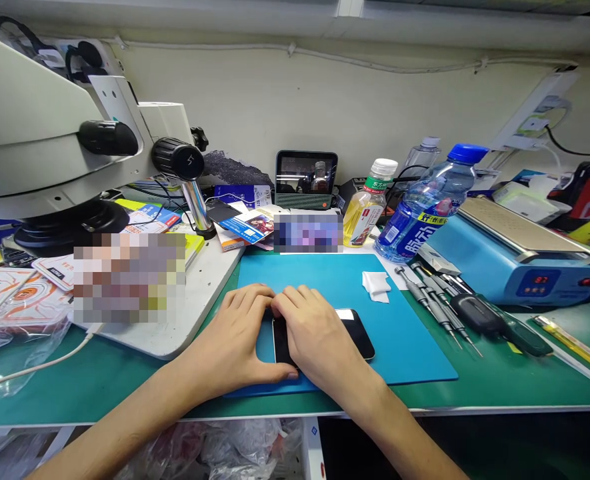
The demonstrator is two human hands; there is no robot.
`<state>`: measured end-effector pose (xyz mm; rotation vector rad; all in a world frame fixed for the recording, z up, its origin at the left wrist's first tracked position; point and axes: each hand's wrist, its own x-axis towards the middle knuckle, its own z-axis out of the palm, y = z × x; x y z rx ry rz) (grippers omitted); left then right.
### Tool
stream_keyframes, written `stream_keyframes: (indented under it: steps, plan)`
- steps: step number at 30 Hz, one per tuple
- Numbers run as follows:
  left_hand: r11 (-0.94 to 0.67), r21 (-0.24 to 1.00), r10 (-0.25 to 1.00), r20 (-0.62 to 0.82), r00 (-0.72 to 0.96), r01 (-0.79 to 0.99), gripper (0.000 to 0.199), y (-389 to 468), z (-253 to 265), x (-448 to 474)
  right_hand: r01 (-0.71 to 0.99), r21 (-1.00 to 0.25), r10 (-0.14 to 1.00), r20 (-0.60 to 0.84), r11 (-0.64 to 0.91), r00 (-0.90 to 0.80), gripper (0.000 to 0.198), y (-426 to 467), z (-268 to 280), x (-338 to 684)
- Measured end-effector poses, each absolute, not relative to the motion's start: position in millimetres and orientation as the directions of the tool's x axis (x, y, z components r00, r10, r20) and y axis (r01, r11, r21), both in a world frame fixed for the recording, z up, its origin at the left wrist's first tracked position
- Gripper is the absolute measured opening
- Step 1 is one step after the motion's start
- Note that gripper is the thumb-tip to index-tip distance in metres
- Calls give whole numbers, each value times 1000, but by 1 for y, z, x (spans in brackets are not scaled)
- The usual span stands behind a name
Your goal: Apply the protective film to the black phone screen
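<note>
A black smartphone [359,335] lies flat with its dark glass up on a blue work mat [409,360]. My left hand [235,333] spans its left end, thumb along the near edge and bent fingers at the far edge. Across the phone's left part rests my right hand [319,330], closed, its curled fingertips meeting my left fingers near the far left corner. Those fingertips hide whatever may be between them. A small white folded cloth [376,285] lies on the mat beyond the phone.
On the left stands a microscope [39,133] on a white base [175,333]. Right of the mat are several screwdrivers [432,303] and a blue heating station [515,260]. A blue-capped bottle [425,207] and a tea bottle [367,207] stand behind, near a small screen device [306,180].
</note>
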<state>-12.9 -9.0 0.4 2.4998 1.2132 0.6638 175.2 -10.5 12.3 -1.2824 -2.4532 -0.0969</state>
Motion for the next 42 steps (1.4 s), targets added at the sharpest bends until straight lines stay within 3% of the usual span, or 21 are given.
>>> stream_keyframes:
  steps: [14,42]
  plan:
    - [-594,470,801,270,535,653,76,-6,0,-14,820,-125,802,336,558,-495,32,-2,15,167]
    - [-595,509,799,292,526,622,75,-5,-6,-15,824,-182,819,345,537,-458,33,-2,15,166]
